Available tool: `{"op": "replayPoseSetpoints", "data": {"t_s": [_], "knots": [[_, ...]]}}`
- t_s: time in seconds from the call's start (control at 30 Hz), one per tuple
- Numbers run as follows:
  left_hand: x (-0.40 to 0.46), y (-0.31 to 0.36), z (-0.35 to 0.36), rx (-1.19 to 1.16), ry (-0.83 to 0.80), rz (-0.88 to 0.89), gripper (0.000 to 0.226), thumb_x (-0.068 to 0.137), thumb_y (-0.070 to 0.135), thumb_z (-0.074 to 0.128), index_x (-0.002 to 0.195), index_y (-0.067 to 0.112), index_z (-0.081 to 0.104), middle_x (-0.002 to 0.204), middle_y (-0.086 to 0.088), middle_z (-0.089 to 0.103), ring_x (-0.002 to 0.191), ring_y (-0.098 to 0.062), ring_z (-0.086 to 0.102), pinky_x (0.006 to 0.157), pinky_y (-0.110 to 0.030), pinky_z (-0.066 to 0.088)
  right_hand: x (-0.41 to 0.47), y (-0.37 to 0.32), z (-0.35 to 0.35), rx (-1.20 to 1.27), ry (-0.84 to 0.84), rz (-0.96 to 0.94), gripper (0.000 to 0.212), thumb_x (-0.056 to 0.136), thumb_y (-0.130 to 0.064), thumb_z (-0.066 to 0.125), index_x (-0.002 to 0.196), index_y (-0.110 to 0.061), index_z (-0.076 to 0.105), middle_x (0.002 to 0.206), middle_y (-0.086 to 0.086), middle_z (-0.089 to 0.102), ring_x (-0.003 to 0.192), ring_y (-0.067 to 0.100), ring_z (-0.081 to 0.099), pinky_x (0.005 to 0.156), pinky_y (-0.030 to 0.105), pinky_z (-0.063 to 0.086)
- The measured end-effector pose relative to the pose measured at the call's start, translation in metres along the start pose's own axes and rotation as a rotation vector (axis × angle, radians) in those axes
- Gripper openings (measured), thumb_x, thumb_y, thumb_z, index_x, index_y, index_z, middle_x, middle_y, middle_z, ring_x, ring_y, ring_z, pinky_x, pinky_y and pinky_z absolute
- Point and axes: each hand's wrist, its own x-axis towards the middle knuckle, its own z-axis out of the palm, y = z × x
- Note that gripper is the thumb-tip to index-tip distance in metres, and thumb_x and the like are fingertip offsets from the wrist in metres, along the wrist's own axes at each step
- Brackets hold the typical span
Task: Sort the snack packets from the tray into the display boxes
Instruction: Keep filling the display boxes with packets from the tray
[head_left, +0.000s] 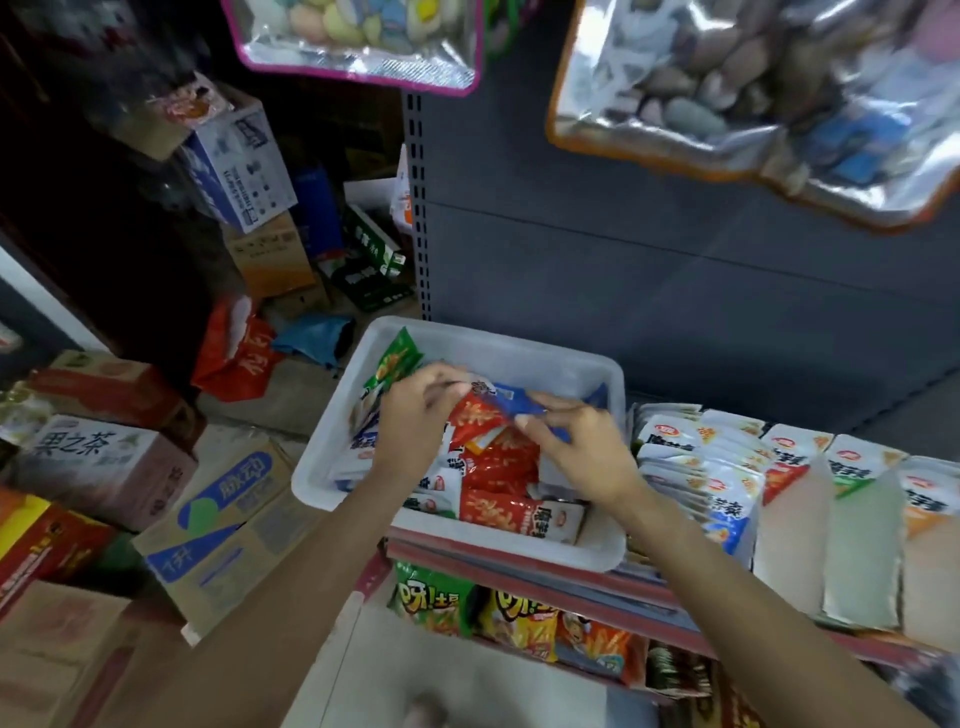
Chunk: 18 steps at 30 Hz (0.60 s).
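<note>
White plastic catches the eye first: the tray (519, 353) sits at the centre of the frame, resting on the edge of a shelf, and it is far from cleared. Red, blue-and-white and green snack packets (498, 467) lie heaped across its floor, several deep by the look of it.

Both hands are down in the heap. The left hand (415, 421) has its fingers curled around a bunch of packets at the tray's left side, a green packet (395, 358) sticking up behind its knuckles. The right hand (576, 447) pinches the end of a blue packet (511, 400) between thumb and forefinger, just above the red ones. The picture is a little blurred there, so I cannot say whether the left fingers also touch that blue packet.

To the right of the frame, touching the tray's side, the display boxes (727, 467) already hold upright rows of white packets with blue, red, green and orange bands, packed close. Judging from that, a good part of the sorting is behind them, yet the tray's load says plenty remains.

Below the tray, a lower shelf shows bright chip bags (436, 603). Cardboard cartons (218, 525) crowd the left of the frame.
</note>
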Motion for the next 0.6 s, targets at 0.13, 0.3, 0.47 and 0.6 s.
{"op": "replayPoseSetpoints", "data": {"t_s": [0.13, 0.3, 0.47, 0.6], "knots": [[0.010, 0.035, 0.041, -0.160, -0.191, 0.005, 0.014, 0.087, -0.002, 0.060, 0.088, 0.009, 0.068, 0.096, 0.004, 0.068, 0.089, -0.004, 0.064, 0.086, -0.022, 0.051, -0.013, 0.009, -0.046, 0.640, -0.054, 0.232, 0.036, 0.094, -0.040, 0.047, 0.101, -0.014, 0.071, 0.113, -0.003, 0.067, 0.112, 0.013, 0.059, 0.096, 0.025, 0.043], [0.002, 0.081, 0.107, -0.312, -0.330, 0.036, 0.027, 0.084, -0.011, 0.058, 0.088, 0.014, 0.066, 0.105, -0.003, 0.064, 0.091, 0.011, 0.060, 0.084, -0.011, 0.046, -0.033, 0.040, -0.098, 0.787, -0.104, 0.235, 0.021, 0.088, -0.030, 0.059, 0.093, -0.013, 0.069, 0.085, 0.002, 0.070, 0.077, 0.012, 0.066, 0.075, 0.025, 0.050], [-0.008, 0.093, 0.154, -0.330, -0.343, -0.082, 0.056, 0.089, -0.003, 0.056, 0.137, 0.021, 0.040, 0.108, -0.006, 0.064, 0.090, -0.006, 0.062, 0.083, -0.021, 0.050, -0.058, 0.079, -0.137, 0.878, 0.218, 0.242, 0.012, 0.087, -0.004, 0.061, 0.076, -0.010, 0.059, 0.069, 0.005, 0.062, 0.057, 0.009, 0.058, 0.055, 0.021, 0.046], [-0.021, 0.089, 0.175, -0.002, -0.460, -0.070, 0.048, 0.093, 0.005, 0.054, 0.139, 0.012, 0.041, 0.134, -0.014, 0.052, 0.110, -0.019, 0.054, 0.092, -0.020, 0.045, -0.075, 0.108, -0.156, 0.923, 0.389, 0.256, 0.018, 0.087, 0.006, 0.057, 0.079, -0.009, 0.051, 0.060, -0.004, 0.067, 0.055, 0.008, 0.064, 0.050, 0.022, 0.052]]}}
